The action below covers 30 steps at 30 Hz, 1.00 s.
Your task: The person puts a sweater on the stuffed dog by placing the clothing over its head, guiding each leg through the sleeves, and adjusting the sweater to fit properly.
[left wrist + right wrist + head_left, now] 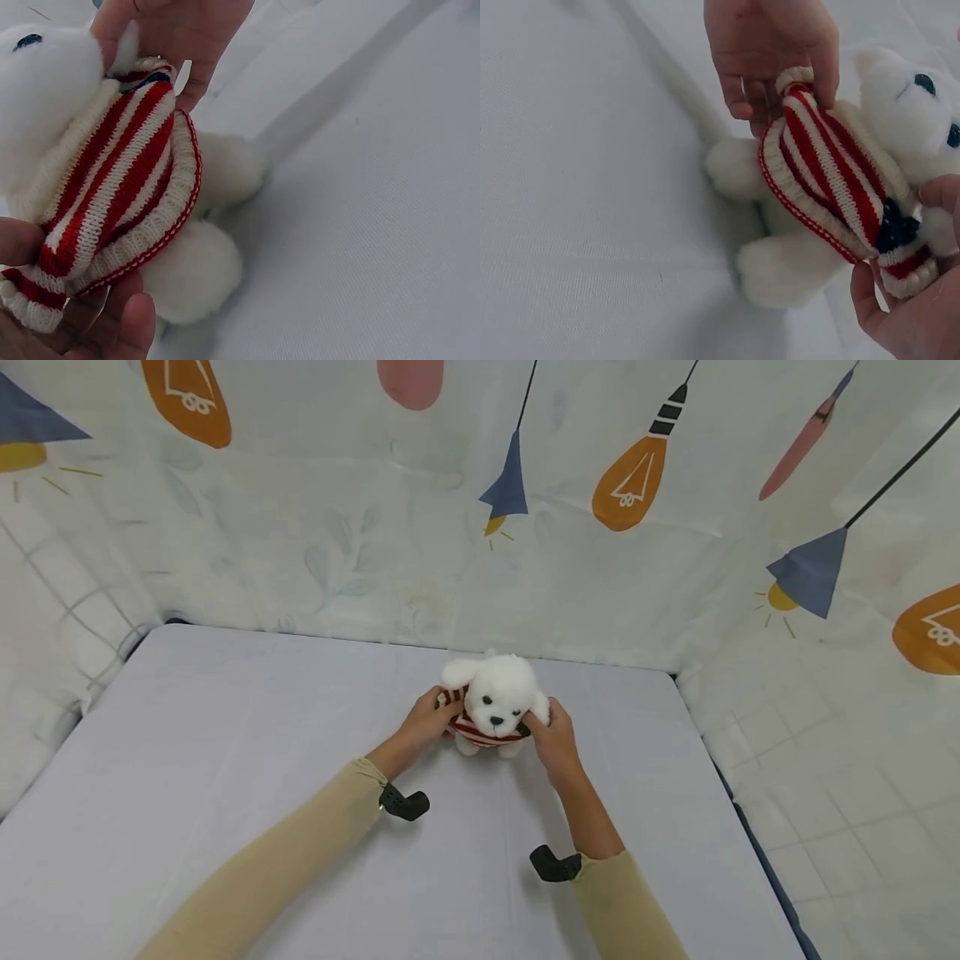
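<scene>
A white plush dog (504, 685) with dark eyes and nose sits on the table, facing me. It wears a red-and-white striped knitted sweater (124, 172) with a dark blue patch (895, 227) on one side. My left hand (431, 718) grips the sweater's sleeve on the left, thumb in front and fingers behind, as the left wrist view shows. On the other side, my right hand (553, 742) pinches the opposite sleeve (909, 271) beside the dog's head. The plush feet (196, 274) poke out below the sweater's ribbed hem.
A white cloth covers the table (300, 710). Behind it and along both sides hangs a pale curtain (420, 552) printed with lamps and bulbs. Black devices (405, 802) are strapped at both wrists, over beige sleeves (300, 852).
</scene>
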Motion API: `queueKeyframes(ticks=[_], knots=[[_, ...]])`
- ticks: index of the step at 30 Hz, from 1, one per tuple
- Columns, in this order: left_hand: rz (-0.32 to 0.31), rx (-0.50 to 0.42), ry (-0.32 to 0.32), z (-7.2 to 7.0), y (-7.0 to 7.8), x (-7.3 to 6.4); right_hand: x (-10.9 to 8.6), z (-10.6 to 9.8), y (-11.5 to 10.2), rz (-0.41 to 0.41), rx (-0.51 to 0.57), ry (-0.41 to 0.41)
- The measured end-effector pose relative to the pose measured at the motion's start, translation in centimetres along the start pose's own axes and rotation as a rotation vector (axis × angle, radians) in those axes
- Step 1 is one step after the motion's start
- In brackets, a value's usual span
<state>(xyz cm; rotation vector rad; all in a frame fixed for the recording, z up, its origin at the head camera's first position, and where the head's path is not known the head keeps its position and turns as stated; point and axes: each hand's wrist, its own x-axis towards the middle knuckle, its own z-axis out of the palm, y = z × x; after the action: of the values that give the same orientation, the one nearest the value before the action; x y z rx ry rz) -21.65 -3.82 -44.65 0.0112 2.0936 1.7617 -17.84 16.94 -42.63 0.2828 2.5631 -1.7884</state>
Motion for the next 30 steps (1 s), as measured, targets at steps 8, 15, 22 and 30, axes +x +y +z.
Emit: queueKeyframes(ticks=[8, 15, 22, 30], knots=[[0.0, -0.013, -0.011, -0.1, 2.6, -2.8, -0.4, -0.3, 0.5, -0.017, 0.095, -0.032], [-0.002, -0.01, -0.002, -0.1, 2.6, -2.7, -0.4, -0.3, 0.2, -0.037, 0.121, -0.052], [0.009, -0.03, -0.003, 0.0, 0.6, -0.6, -0.3, 0.0, 0.0, -0.019, 0.039, -0.004], [0.022, -0.054, 0.019, 0.1, -0.2, -0.1, -0.3, -0.2, 0.9, -0.077, 0.03, -0.032]])
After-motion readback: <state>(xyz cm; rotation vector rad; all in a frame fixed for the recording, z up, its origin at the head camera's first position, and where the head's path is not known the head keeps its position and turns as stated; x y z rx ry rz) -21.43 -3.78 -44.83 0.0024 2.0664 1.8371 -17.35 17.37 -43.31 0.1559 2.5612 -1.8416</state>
